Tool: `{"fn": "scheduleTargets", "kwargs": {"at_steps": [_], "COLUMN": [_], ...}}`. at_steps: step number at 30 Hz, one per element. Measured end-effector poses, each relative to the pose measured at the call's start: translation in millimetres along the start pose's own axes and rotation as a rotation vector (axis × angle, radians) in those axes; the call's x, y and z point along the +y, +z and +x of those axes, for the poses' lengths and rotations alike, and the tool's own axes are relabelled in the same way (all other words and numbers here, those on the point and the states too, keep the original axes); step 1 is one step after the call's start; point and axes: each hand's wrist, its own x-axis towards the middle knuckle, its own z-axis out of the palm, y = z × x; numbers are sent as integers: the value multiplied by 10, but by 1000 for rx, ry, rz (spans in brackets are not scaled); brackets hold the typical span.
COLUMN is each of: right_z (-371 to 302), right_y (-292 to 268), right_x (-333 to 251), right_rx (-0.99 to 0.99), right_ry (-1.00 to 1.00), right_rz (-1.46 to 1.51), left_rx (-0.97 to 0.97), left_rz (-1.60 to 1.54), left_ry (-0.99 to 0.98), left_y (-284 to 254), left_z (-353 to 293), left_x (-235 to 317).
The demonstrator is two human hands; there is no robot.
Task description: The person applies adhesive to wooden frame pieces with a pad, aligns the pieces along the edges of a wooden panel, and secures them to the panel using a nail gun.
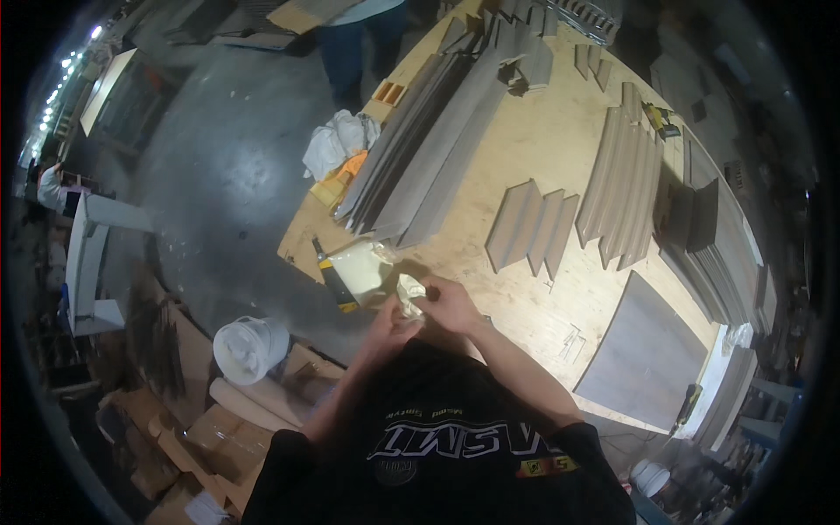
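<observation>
Both hands share a grip on a crumpled white rag [409,291]: the right hand [449,304] pinches its upper edge, the left hand [391,320] closes beneath it, just above the bench [525,149] edge. A glue bottle [357,271] lies beside them. Grey boards [429,157] lie sorted in groups, seemingly unglued yet.
</observation>
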Motion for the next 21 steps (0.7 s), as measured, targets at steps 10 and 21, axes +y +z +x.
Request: {"fn": "scheduleTargets", "kwargs": {"at_steps": [10, 21], "right_z": [-808, -934], "right_y": [-417, -1454], "right_x": [113, 690], "right_rx": [509, 679], "right_ry": [-68, 109], "right_rz": [556, 851], "left_rx": [-261, -788], "left_rz": [424, 767], "left_ry": [217, 313], "left_y": [1214, 1548], "left_z": [587, 1015], "left_x": [443, 770]}}
